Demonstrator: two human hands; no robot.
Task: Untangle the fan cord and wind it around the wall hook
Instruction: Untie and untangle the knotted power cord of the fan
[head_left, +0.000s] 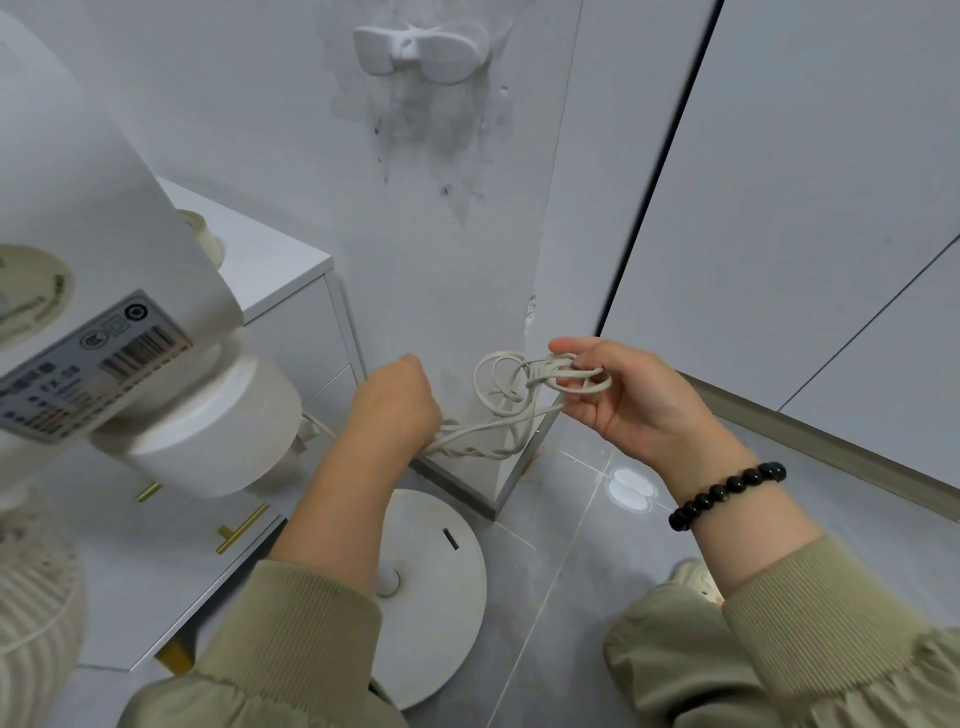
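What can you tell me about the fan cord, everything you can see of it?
The fan cord is a thin, round, off-white cable, plastic-looking and tangled. Several loose loops bunch at the right-hand grip, which pinches them between thumb and fingers. A few strands, partly twisted together, run down and left into the left-hand grip, which holds them. The cord hangs in the air before the wall corner, well below the wall hook, not touching it.

The grey tiled floor (571, 597) carries the fan's round white base (436, 587) — just beside the wall's corner — and a pale shoe (696, 577) further right. On the white counter (270, 260) at left lies a tape roll (200, 234).
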